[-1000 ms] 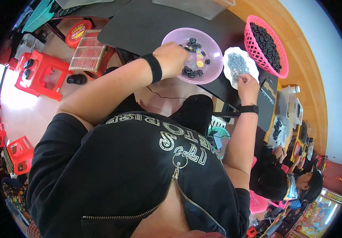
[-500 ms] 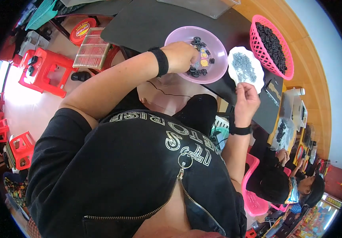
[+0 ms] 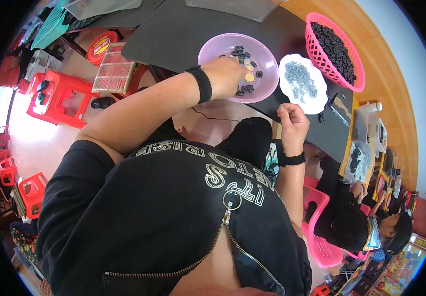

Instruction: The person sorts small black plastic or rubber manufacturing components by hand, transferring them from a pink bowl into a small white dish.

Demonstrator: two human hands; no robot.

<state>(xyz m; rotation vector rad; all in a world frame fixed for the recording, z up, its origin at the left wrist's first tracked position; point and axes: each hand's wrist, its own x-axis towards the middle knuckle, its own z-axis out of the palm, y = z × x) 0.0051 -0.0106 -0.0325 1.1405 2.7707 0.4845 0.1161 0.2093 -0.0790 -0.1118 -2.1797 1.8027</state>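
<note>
My left hand (image 3: 224, 77) reaches into a light purple bowl (image 3: 271, 69), its fingers curled down. The hand itself hides most of the fingertips and whatever they touch. Small black plastic pieces (image 3: 242, 90) and a few yellow pieces (image 3: 249, 77) lie in the bowl around it. Just below a white wavy-edged dish (image 3: 316, 105), my right hand (image 3: 293, 125) is held with thumb and forefinger pinched together; anything in the pinch is too small to make out. Many tiny clear or greyish bits (image 3: 300, 80) fill the middle of that dish.
A pink mesh basket (image 3: 312, 47) heaped with black pieces stands on the dark table (image 3: 173, 42) at the far right. Clear plastic bins (image 3: 237, 9) are at the back. Red stools (image 3: 57, 101) stand left; people sit near a pink chair (image 3: 321, 246) at lower right.
My right hand has drawn down and left, away from the dish's edge. My left hand stays in the bowl, slightly shifted. The whole view has moved a little.
</note>
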